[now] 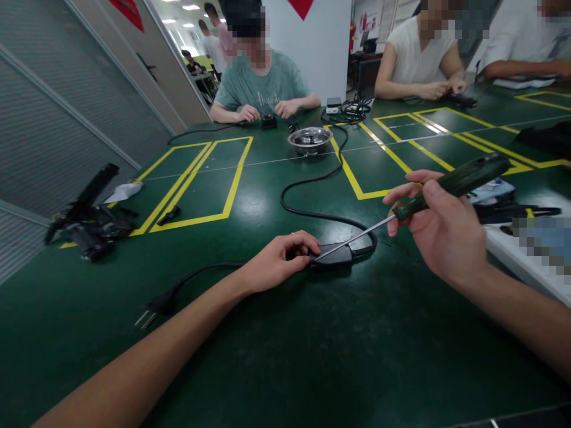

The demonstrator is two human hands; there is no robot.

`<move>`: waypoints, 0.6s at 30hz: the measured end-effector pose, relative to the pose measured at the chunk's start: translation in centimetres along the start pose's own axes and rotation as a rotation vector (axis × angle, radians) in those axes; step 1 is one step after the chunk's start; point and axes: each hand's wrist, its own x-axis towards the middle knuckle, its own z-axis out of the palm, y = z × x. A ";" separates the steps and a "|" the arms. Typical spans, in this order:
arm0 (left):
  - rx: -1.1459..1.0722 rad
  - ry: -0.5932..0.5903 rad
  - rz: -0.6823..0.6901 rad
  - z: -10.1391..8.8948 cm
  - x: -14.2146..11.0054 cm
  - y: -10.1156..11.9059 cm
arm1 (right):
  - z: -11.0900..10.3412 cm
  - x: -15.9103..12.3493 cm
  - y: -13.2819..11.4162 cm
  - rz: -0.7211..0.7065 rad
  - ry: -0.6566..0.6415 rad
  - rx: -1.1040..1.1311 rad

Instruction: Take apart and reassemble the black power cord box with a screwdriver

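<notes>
My left hand (283, 258) grips the left end of a small black box (335, 255) that lies on the green table, with a cable leaving each side of it. In my right hand (446, 229) is a screwdriver (452, 184) with a dark green handle, held at a slant. Its thin metal shaft points down to the left, and the tip meets the box's left end close to my left fingertips. One cable runs left to a plug (154, 309) with metal prongs. The other black cable (307, 211) curves away across the table.
A metal bowl (310, 141) with small parts stands farther back. Black parts (91, 220) lie in a heap at the left, and a small black piece (169, 215) is near them. Yellow tape marks rectangles on the table (276, 356). Across it, several people handle things.
</notes>
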 end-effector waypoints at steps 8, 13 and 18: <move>-0.026 -0.008 0.010 -0.1 -0.1 -0.1 | -0.5 0.1 0.0 0.060 -0.022 0.023; -0.034 -0.011 0.013 -0.1 -0.1 -0.2 | -0.1 0.1 -0.2 0.020 0.010 -0.062; -0.039 -0.014 0.010 -0.1 -0.1 -0.2 | 0.1 0.2 0.2 -0.014 0.061 -0.124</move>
